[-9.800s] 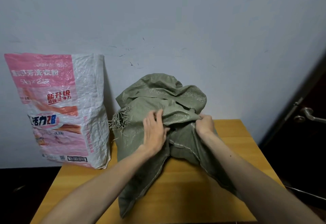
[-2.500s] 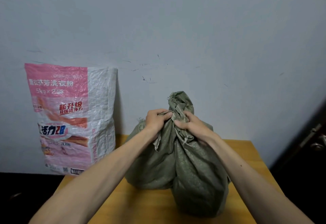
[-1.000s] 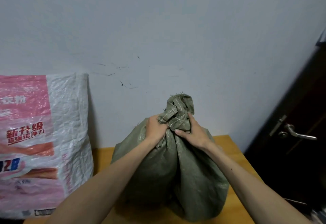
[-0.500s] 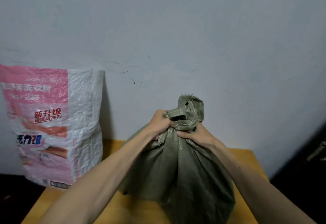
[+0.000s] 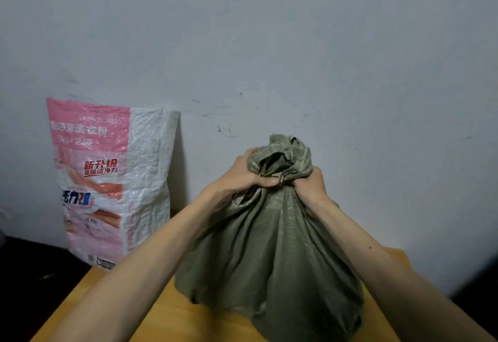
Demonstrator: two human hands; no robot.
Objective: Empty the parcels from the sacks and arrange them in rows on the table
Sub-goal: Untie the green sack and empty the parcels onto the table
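An olive-green woven sack [image 5: 272, 255] stands upright on the wooden table [image 5: 172, 320], its mouth bunched into a neck at the top. My left hand [image 5: 242, 173] grips the left side of that neck and my right hand [image 5: 310, 184] grips the right side, both with fingers curled into the cloth. A small dark opening shows between the folds at the top. A pink-and-white woven sack [image 5: 113, 180] with printed lettering stands upright at the table's far left corner against the wall. No parcels are visible; whatever the sacks hold is hidden.
A pale grey wall [image 5: 269, 58] rises right behind the table. Dark floor lies to the left of the table and to its right. The table's right edge runs just past my right forearm.
The sack went from slumped and folded over to standing upright with its mouth gathered. In the last second both hands kept their grip on the neck, and the folds at the top loosened slightly.
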